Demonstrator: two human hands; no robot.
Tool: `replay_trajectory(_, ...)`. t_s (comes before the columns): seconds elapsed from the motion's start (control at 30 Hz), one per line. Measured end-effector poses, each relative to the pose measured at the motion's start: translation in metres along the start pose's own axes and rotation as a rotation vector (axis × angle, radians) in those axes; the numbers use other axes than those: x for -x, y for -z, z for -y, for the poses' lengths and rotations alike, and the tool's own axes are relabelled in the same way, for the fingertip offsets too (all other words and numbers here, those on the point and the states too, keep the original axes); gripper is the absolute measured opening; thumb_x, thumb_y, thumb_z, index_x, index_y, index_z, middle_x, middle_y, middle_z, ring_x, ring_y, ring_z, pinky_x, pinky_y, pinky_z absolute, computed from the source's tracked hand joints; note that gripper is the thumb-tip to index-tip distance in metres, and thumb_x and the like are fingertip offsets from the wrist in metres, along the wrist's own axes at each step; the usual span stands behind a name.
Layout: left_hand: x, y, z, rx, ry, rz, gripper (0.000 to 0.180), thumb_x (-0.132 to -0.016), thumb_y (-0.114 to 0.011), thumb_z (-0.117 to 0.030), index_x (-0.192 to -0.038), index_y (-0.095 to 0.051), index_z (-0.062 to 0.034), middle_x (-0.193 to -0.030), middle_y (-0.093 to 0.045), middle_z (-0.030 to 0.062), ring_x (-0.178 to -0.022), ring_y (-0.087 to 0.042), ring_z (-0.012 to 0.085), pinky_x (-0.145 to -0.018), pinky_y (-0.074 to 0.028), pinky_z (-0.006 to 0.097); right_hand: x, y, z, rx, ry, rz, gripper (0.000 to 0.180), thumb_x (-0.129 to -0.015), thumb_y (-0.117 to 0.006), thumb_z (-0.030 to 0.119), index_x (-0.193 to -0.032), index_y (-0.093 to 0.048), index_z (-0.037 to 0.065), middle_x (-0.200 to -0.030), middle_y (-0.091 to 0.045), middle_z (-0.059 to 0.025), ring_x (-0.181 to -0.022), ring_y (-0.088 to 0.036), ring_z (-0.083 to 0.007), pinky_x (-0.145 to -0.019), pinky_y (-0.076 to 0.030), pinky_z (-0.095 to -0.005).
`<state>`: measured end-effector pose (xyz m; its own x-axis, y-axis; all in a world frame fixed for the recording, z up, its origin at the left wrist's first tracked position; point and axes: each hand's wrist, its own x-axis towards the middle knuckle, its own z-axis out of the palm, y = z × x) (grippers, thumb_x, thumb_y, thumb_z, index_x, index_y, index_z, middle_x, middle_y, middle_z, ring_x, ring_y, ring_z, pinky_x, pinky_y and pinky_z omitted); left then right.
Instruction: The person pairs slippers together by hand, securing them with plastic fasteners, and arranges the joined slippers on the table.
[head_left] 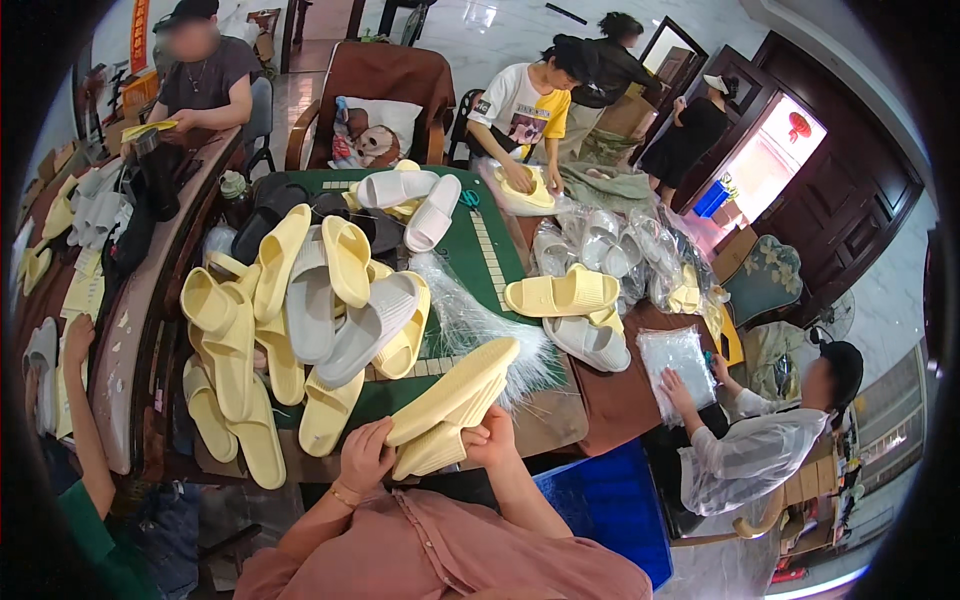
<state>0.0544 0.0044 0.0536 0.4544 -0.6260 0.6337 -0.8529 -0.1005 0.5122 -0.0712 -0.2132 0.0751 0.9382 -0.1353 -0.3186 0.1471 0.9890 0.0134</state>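
Observation:
A pair of pale yellow slippers (455, 400) is held just in front of my body, one on the other with a sole facing up. My left hand (367, 455) grips its near-left end, fingers closed around the edge. On the other side my right hand (490, 437) is closed on the lower slipper by the strap. Past them a heap of yellow and grey slippers (370, 325) covers the left part of the table. Beyond the held pair lies a spread bundle of thin clear plastic strands (480, 325).
The green tabletop (505, 235) carries a row of pale tiles and teal scissors (468, 197). Bagged slippers (600, 245) lie to the right, near a stack of clear bags (676, 365) under a co-worker's hand. A blue bin (610, 510) stands below right. Several other people sit or stand around.

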Motion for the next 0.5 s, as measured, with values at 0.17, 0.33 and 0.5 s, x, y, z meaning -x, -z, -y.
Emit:
replay_trajectory(0.17, -0.011, 0.001, -0.007, -0.043, -0.049, -0.006, 0.043, -0.068, -0.063, -0.003, -0.11, -0.056, 0.0018, -0.102, -0.063, 0.0142, -0.088, -0.062, 0.0287, -0.076, -0.05, 0.037, 0.003, -0.008, 0.004, 0.001, 0.099, -0.019, 0.029, -0.096, -0.041, 0.029, -0.101, -0.059, 0.007, -0.084, -0.063, -0.0058, -0.041, -0.034, -0.0082, -0.036, -0.026, -0.0208)
replay_trajectory(0.33, -0.014, -0.006, -0.008, -0.045, -0.04, -0.023, 0.042, -0.067, -0.063, -0.003, -0.108, -0.056, 0.0015, -0.097, -0.063, 0.0142, -0.084, -0.062, 0.0283, -0.074, -0.049, 0.037, 0.005, -0.012, 0.005, -0.07, 0.169, 0.023, 0.029, -0.096, -0.042, 0.027, -0.103, -0.058, 0.004, -0.083, -0.063, -0.0063, -0.042, -0.033, -0.0085, -0.036, -0.027, -0.0215)
replay_trajectory(0.5, -0.014, -0.008, -0.014, 0.063, 0.057, 0.029, 0.036, -0.073, -0.064, -0.005, -0.108, -0.057, -0.0009, -0.094, -0.062, 0.0139, -0.082, -0.062, 0.0299, -0.074, -0.049, 0.037, 0.008, -0.023, 0.002, -0.047, 0.165, -0.009, 0.03, -0.096, -0.042, 0.028, -0.104, -0.058, 0.004, -0.084, -0.063, -0.0072, -0.043, -0.034, -0.0088, -0.038, -0.028, -0.0217)
